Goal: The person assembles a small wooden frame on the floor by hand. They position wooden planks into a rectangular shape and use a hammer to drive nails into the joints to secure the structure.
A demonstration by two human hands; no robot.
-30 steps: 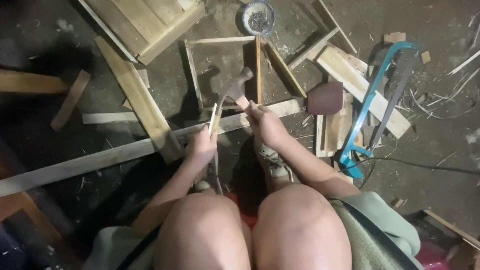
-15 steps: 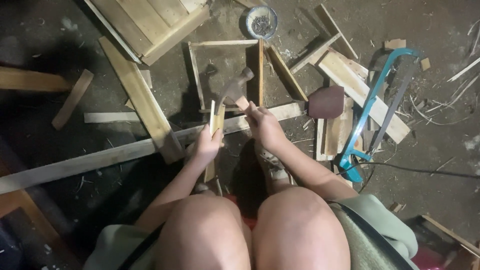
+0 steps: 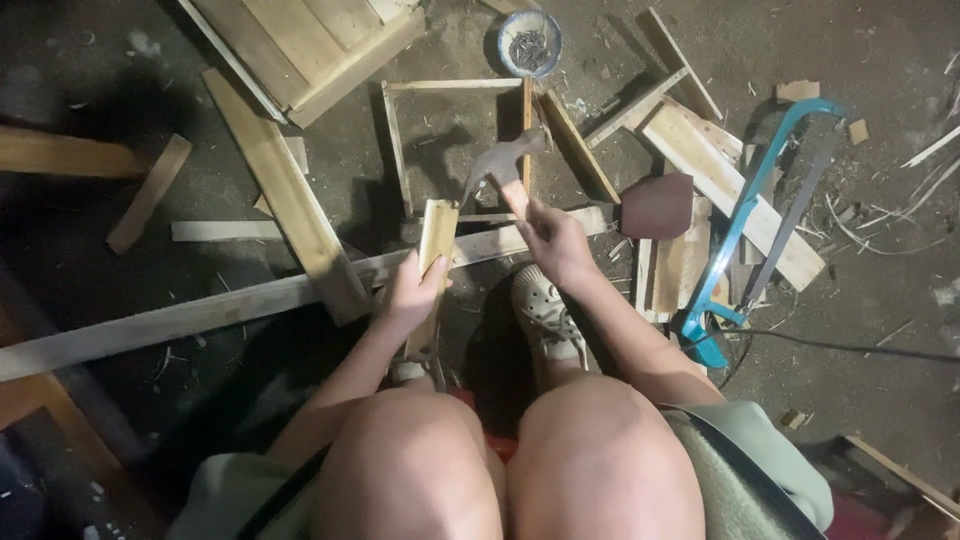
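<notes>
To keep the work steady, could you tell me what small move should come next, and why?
Probably bring the hammer down onto the top of the wood strip: the right hand holds it raised just above, while the left hand keeps the strip upright.

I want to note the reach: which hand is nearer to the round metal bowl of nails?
Right. The right hand, holding the hammer, is below the round metal bowl of nails; the left hand, gripping the short upright wooden slat, sits lower and further left.
</notes>
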